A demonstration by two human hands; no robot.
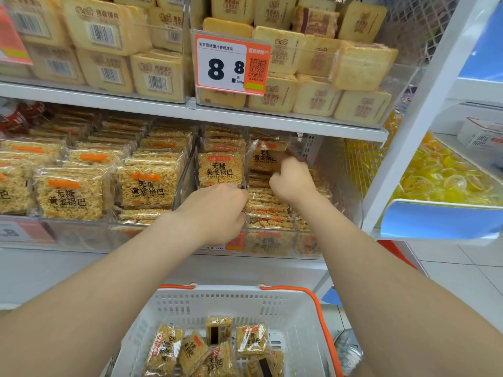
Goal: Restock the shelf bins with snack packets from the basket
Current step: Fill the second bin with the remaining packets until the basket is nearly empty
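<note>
Head view, price tag (pixel 232 65) above held packets (pixel 220 170), basket (pixel 217 306) below

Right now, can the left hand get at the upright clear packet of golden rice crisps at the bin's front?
Probably yes: the left hand sits right below that upright packet, its knuckles at the lower edge, with nothing between them.
</note>
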